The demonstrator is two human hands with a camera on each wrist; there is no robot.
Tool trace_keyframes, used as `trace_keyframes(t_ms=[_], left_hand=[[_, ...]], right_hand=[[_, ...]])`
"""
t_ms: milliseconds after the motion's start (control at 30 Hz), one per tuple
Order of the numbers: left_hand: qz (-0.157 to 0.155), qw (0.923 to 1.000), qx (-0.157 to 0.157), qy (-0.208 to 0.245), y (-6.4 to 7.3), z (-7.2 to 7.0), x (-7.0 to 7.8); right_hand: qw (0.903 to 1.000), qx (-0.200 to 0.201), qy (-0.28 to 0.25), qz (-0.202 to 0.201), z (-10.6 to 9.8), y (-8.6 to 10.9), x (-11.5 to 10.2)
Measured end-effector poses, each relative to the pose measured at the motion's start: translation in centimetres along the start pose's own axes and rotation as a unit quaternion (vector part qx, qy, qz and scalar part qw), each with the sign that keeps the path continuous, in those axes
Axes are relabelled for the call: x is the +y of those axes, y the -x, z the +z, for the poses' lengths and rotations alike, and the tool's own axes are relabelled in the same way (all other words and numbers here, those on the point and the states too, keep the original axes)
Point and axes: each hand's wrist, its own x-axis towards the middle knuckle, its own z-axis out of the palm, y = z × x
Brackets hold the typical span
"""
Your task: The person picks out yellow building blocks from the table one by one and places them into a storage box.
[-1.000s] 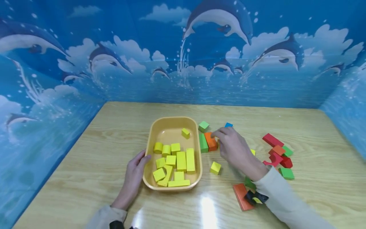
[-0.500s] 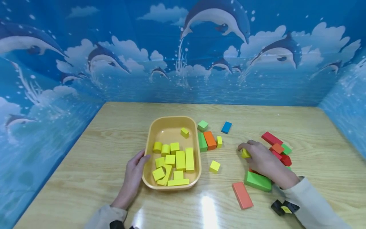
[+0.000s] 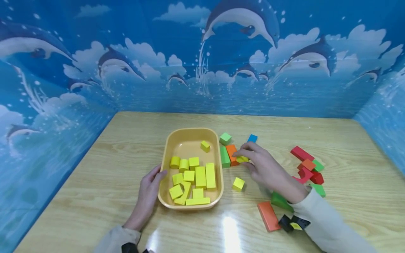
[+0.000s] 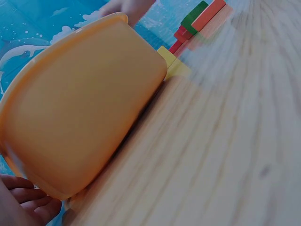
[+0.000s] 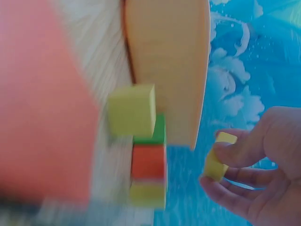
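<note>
A tan plastic tray (image 3: 193, 205) stands on the table with several yellow blocks inside, among them cylinders, cubes and long bars. My left hand (image 3: 148, 188) grips its left side, thumb over the rim and fingers against the outer wall. Between thumb and fingers of my right hand (image 3: 264, 168) is a yellow block (image 5: 214, 168), held above the table to the right of the tray. A yellow cube (image 3: 238, 184) lies nearer me, below that hand. Another small yellow block (image 5: 148, 194) stands against the orange block (image 5: 148, 161), hidden behind the right hand in the head view.
Green blocks (image 3: 225, 156) and the orange block line the tray's right side. A blue block (image 3: 252, 138) lies behind my right hand. Red, orange and green blocks cluster farther right, near a red block (image 3: 302, 153). A flat salmon block (image 3: 269, 216) lies near my right wrist.
My right hand has gone right to the loose blocks, picked up a yellow block and come back left with it toward the tray. My left hand has stayed on the tray.
</note>
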Motion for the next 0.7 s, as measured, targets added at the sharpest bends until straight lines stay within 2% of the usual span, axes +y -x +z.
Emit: trace_keyframes(t_ms=[267,433,700], left_hand=[[-0.004,1.0,-0.003,0.004,-0.1,0.1,0.1],[-0.004,1.0,-0.001,0.005,-0.1,0.1,0.0],[-0.004,1.0,0.001,0.008,0.0,0.2,0.2]], right_hand=[[0.9977,0.034,-0.038,-0.044,1.1,-3.0,-2.4],[0.9948,0.036,-0.064,-0.07,2.6,-4.5,-3.6],[0.9958,0.025,-0.044,-0.076,4.9,-6.0,-4.0]])
